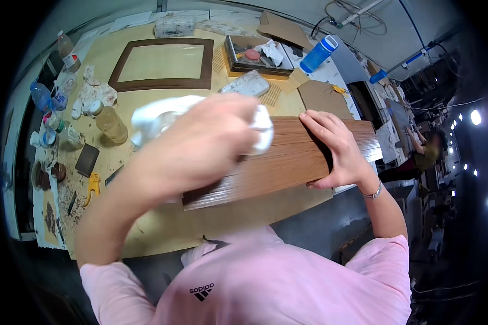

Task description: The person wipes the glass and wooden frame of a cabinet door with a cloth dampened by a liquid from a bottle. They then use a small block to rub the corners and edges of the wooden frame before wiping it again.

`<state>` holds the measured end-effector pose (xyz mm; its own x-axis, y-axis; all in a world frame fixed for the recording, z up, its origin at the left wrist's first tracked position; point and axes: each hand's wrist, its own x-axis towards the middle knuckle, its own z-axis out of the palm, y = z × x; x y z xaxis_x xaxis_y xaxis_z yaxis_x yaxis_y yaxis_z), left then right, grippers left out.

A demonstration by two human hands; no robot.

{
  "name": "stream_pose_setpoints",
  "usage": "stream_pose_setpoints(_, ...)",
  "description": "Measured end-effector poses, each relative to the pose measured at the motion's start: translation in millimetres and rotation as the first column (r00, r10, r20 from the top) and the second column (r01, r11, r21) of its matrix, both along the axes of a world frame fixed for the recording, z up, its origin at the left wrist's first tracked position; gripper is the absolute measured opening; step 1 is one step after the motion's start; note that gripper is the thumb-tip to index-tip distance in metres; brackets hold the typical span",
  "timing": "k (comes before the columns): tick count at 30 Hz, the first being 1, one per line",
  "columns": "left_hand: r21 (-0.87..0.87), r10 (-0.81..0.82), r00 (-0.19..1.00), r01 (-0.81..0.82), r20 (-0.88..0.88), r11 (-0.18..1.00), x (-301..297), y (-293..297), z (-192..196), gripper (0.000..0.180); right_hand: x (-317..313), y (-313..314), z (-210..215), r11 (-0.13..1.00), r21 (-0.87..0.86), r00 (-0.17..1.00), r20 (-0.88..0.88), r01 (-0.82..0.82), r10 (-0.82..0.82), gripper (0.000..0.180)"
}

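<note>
Meanwhile the left hand (211, 135) grips a white cloth (263, 127), the right hand (336, 146) lies flat on the wooden board (287, 162), beside a liquid-filled jar (111, 124).

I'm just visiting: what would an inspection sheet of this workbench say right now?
Surface: pale wooden bench, stained and dusty at its left edge.
Job's things: brown wood-grain panel lying flat; white cloth pressed on it.
Clutter: dark picture frame, jars, blue bottle, tray of bits, yellow tool.
Hands: left hand has its grip shut on the cloth; right hand flat on the panel, fingers spread.
Cables: loose wires on the far wall.
Surroundings: a person at right, ceiling lights.
</note>
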<state>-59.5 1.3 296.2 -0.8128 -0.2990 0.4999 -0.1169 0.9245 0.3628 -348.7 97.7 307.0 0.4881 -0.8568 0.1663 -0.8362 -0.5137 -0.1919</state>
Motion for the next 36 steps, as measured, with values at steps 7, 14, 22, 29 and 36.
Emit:
stream_pose_setpoints(7, 0.191, 0.319, 0.943, -0.331, 0.092, 0.924, 92, -12, 0, 0.037, -2, 8, 2, 1.0, -0.005, 1.0, 0.008, 0.003, -0.003, 0.109)
stream_pose_setpoints(14, 0.419, 0.313, 0.87, -0.139, -0.382, 0.897, 43, 17, -46, 0.027, 0, 1, 1, 1.0, 0.001, 1.0, 0.004, 0.0, 0.0, 0.109)
stream_pose_setpoints(22, 0.656, 0.537, 0.545, 0.031, -0.644, 0.754, 47, 24, -79, 0.017, 2, 4, 0, 1.0, -0.003, 1.0, -0.01, -0.008, 0.007, 0.112)
stream_pose_setpoints(29, 0.398, 0.509, 0.673, -0.33, -0.536, 0.856, 49, 11, -64, 0.015, -1, 2, 0, 1.0, 0.012, 1.0, -0.019, -0.014, 0.014, 0.113)
stream_pose_setpoints(36, 0.048, 0.448, 0.858, -0.452, -0.249, 0.891, 68, 3, -33, 0.017, 1, 2, -1, 0.999, -0.004, 0.999, -0.014, -0.037, 0.037, 0.113)
